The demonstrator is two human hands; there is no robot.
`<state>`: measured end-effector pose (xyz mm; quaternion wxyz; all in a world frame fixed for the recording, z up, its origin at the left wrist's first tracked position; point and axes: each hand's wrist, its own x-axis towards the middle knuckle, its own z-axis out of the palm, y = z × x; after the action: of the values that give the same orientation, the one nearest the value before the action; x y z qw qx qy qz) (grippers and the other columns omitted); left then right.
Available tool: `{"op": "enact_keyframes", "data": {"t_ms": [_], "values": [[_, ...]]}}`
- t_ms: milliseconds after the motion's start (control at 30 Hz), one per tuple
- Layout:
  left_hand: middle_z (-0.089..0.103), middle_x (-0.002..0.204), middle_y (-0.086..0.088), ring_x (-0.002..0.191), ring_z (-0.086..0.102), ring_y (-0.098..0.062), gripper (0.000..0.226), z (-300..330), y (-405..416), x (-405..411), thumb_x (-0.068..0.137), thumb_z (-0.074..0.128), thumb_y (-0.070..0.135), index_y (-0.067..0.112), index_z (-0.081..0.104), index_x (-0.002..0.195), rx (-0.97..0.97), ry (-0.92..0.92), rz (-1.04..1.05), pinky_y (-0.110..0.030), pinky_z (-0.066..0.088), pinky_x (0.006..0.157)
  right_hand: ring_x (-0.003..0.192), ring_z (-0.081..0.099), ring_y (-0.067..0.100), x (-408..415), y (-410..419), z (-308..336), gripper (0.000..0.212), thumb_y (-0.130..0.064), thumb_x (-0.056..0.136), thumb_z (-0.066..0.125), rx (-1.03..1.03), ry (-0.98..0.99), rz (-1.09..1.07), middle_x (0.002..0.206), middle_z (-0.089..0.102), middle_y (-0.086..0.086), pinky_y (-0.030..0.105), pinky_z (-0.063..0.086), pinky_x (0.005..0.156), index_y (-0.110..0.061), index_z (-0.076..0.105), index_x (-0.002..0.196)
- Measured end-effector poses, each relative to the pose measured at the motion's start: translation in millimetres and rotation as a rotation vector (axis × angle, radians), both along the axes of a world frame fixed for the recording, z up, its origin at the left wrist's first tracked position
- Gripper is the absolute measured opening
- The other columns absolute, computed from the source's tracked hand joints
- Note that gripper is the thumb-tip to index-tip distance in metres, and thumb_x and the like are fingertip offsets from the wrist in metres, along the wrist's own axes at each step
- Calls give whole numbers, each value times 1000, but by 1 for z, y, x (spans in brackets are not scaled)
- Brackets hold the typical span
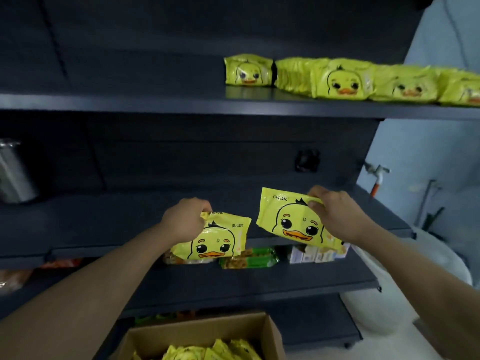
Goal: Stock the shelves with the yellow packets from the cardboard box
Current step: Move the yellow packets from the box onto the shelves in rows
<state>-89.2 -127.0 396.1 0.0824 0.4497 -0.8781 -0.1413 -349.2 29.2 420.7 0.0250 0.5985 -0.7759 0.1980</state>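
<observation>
Nearest me, at the bottom edge, the cardboard box (pixel 197 336) sits open with more yellow packets (pixel 207 352) lying inside it. Both my bare forearms reach up from either side of it toward the dark shelves.

My left hand (pixel 185 219) pinches the top edge of one packet (pixel 213 240), fingers curled over the seam, so the duck face hangs toward me in front of the middle shelf (pixel 104 224). My right hand (pixel 335 214) grips a second packet (pixel 293 219) by its upper right corner; this one is tilted, its left end higher, and it is held a little above and to the right of the first. The two packets are close but not touching.

On the top shelf (pixel 155 102), a row of packets (pixel 342 79) stands along the right half, faces forward, with one packet (pixel 248 70) at the left end just apart from the others.

Below the held packets, on a lower shelf (pixel 259 281), I see green wrappers (pixel 249 258) and small pale cartons (pixel 311 254) side by side. A metal container (pixel 13 172) stands at the far left of the middle shelf. On the pale wall to the right is a tap (pixel 376 172).
</observation>
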Motion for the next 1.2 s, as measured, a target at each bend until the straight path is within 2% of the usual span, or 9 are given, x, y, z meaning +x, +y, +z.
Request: {"op": "enact_keyframes", "data": {"t_ms": [100, 233, 433, 633, 733, 833, 1000, 1100, 1200], "values": [[59, 116, 5, 97, 53, -15, 29, 34, 14, -19, 91, 52, 11, 28, 61, 112, -64, 24, 25, -32, 47, 75, 52, 44, 15, -21, 4, 33, 14, -21, 99, 41, -47, -14, 49, 58, 49, -3, 30, 35, 58, -13, 52, 103], [58, 122, 4, 104, 54, -17, 28, 75, 34, -42, 92, 53, 14, 28, 60, 116, -155, 54, 60, -33, 46, 77, 51, 52, 17, -45, 9, 75, 12, -20, 98, 40, -93, -31, 122, 62, 55, 1, 33, 38, 53, -17, 52, 97], [54, 97, 10, 81, 51, -11, 25, 134, 45, -61, 91, 54, 14, 26, 60, 111, -227, 130, 99, -30, 42, 67, 55, 48, 10, -63, 7, 128, 11, -18, 98, 43, -168, -43, 221, 63, 52, -4, 25, 36, 54, -17, 52, 90], [57, 99, 8, 90, 55, -15, 17, 183, 37, -60, 91, 55, 18, 27, 60, 105, -317, 226, 114, -37, 50, 79, 53, 43, 11, -68, -1, 173, 12, -18, 99, 43, -239, -112, 205, 65, 49, -1, 23, 32, 49, -18, 50, 89], [57, 99, 9, 93, 54, -15, 15, 204, 29, -57, 92, 54, 21, 28, 60, 104, -359, 243, 113, -36, 47, 76, 53, 42, 13, -68, -10, 193, 12, -18, 99, 44, -271, -111, 170, 64, 49, 0, 24, 32, 48, -17, 52, 90], [55, 103, 10, 96, 52, -14, 16, 223, 15, -54, 93, 53, 23, 29, 60, 107, -407, 234, 120, -33, 41, 74, 57, 45, 16, -65, -20, 213, 11, -20, 99, 43, -285, -91, 144, 73, 54, 5, 26, 34, 52, -18, 52, 92], [57, 98, 8, 84, 53, -14, 10, 251, -16, -46, 93, 54, 22, 30, 59, 97, -404, 314, 121, -35, 48, 75, 59, 50, 17, -64, -39, 240, 13, -21, 99, 42, -304, -7, 100, 74, 56, 2, 24, 35, 50, -15, 54, 99], [59, 95, 7, 81, 54, -14, 10, 262, -33, -43, 92, 55, 21, 27, 61, 97, -395, 348, 133, -39, 51, 80, 79, 62, 30, -66, -59, 254, 17, -20, 99, 42, -302, 15, 87, 90, 63, 9, 30, 42, 58, -13, 56, 105], [57, 92, 8, 72, 50, -12, 8, 269, -53, -43, 92, 56, 20, 28, 59, 94, -408, 338, 155, -36, 49, 77, 81, 59, 26, -70, -90, 265, 19, -20, 99, 42, -302, 38, 94, 97, 62, 9, 29, 40, 60, -12, 56, 108]]}}
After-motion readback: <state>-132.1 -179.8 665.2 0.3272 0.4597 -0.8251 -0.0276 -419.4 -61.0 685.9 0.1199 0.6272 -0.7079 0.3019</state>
